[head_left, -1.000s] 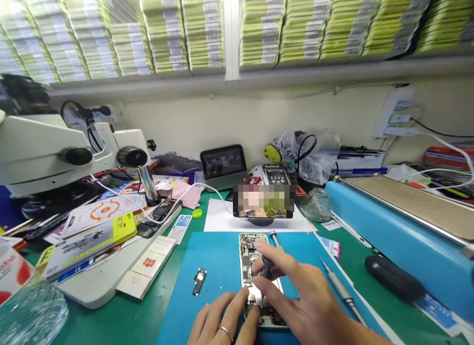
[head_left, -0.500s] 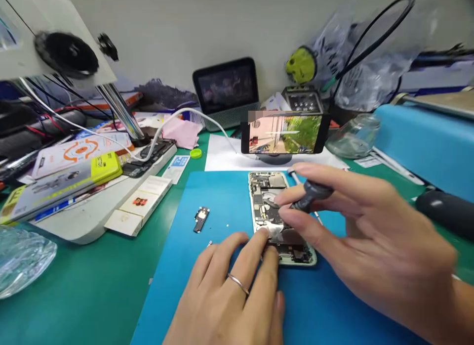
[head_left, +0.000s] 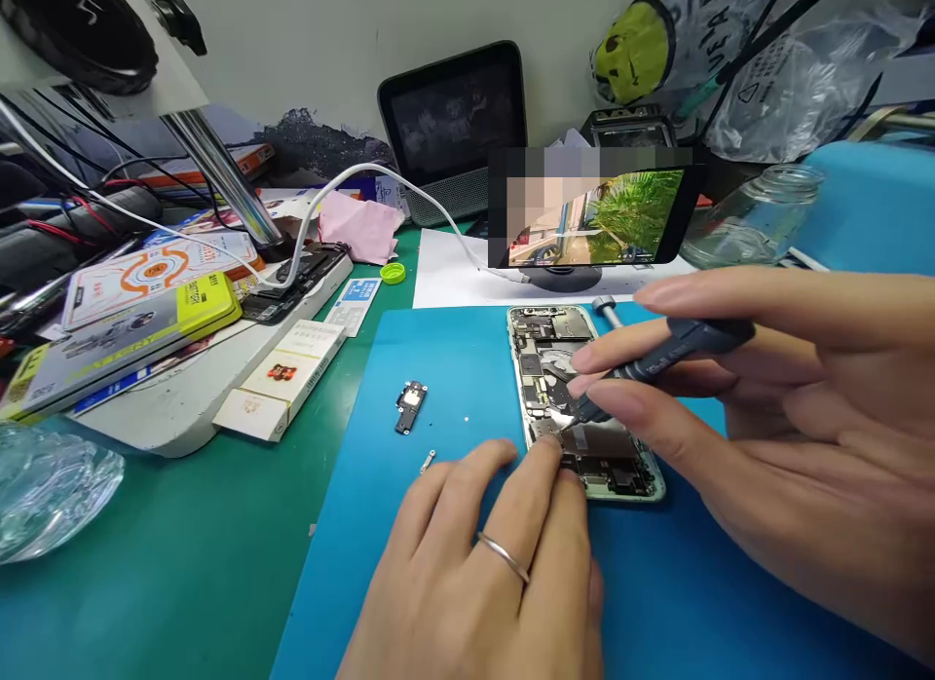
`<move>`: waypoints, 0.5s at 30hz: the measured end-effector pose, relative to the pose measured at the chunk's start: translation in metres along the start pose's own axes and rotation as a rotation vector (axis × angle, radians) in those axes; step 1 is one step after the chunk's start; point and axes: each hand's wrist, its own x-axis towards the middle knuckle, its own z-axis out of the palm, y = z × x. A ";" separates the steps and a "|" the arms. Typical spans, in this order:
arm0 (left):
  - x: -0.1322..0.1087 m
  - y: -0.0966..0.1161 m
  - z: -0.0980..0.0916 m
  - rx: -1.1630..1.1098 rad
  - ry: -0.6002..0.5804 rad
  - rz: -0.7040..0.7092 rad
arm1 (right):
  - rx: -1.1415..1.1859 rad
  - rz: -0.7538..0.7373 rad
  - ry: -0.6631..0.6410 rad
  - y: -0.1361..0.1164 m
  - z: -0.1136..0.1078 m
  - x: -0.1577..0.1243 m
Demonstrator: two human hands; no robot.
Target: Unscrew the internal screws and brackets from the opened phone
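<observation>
An opened smartphone (head_left: 603, 466) with bare inner parts lies on a blue mat (head_left: 445, 354). My left hand (head_left: 482, 563), a ring on one finger, is palm down with fingers apart; its fingertips rest at the phone's lower left edge. In my right hand (head_left: 796, 427) a dark-handled screwdriver (head_left: 657, 354) is pinched between thumb and fingers. It slants down to the left, its tip at the phone's middle; contact cannot be made out. Behind that hand a silver-capped rod (head_left: 605, 308) is partly hidden. Left of the phone lie a small black module (head_left: 411, 407) and a tiny metal bracket (head_left: 428, 461).
A second phone (head_left: 599, 222) playing video stands behind the mat, before a smart display (head_left: 457, 125). Boxes (head_left: 281, 378) and a metal post (head_left: 226, 178) occupy the left. A glass jar (head_left: 766, 212) stands back right, a clear glass dish (head_left: 55, 490) front left.
The view has tilted down. My right hand has turned the screwdriver to a clearer slant, its tip now over the phone's middle. My left hand stays at the phone's edge.
</observation>
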 end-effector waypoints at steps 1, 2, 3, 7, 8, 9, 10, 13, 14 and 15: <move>0.000 0.000 -0.001 -0.002 -0.003 0.003 | 0.019 0.012 -0.014 0.000 0.000 0.000; 0.000 0.000 -0.002 -0.010 -0.003 0.005 | 0.033 0.027 -0.029 0.001 -0.001 0.000; 0.000 0.001 -0.003 -0.018 -0.002 0.007 | 0.042 0.036 -0.026 0.001 -0.001 0.000; 0.000 0.003 -0.003 -0.041 0.015 -0.009 | 0.053 0.075 -0.014 0.004 0.001 0.000; 0.000 0.003 -0.002 -0.041 0.013 -0.013 | 0.056 0.078 -0.015 0.004 0.002 0.001; 0.000 0.003 -0.002 -0.036 0.008 -0.017 | 0.058 0.080 -0.015 0.004 0.004 0.001; 0.000 0.003 -0.002 -0.032 0.000 -0.016 | 0.061 0.075 -0.001 0.005 0.004 0.001; 0.001 0.002 -0.001 -0.019 -0.017 -0.003 | 0.017 0.073 0.064 0.005 0.005 -0.002; 0.001 0.001 -0.001 -0.017 -0.011 0.004 | 0.002 0.075 0.068 0.005 0.004 -0.002; 0.000 0.000 0.000 -0.016 0.002 0.011 | -0.003 0.072 0.063 0.006 0.003 -0.003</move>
